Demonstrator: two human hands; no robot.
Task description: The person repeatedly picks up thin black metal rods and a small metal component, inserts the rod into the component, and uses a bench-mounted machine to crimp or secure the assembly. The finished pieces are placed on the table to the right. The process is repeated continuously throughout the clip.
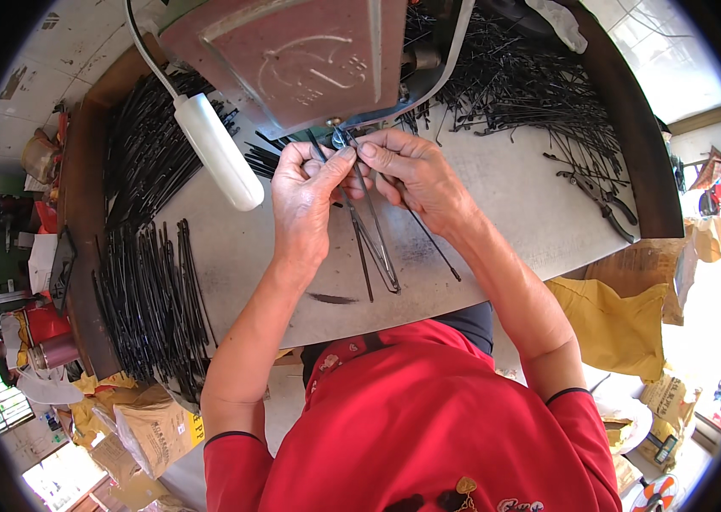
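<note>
Both my hands are raised together at the lower edge of a machine head [292,64] with a faded reddish cover. My left hand [302,192] is closed, thumb against fingers, around thin dark metal rods [373,243] that hang down toward the table's near edge. Close beside it, my right hand [424,175] pinches with thumb and forefinger at the rods' upper ends. Another thin black rod [433,241] slants down from under its fingers. A small metal part [339,137] of the machine shows just above my fingertips; the exact contact there is hidden.
Black rods lie in a thick bundle [151,299] at the left, with more [160,145] behind. A tangled heap [522,85] covers the back right. Pliers [603,205] rest on the metal tabletop [497,196] at right. A white lamp [220,154] hangs left of my hands.
</note>
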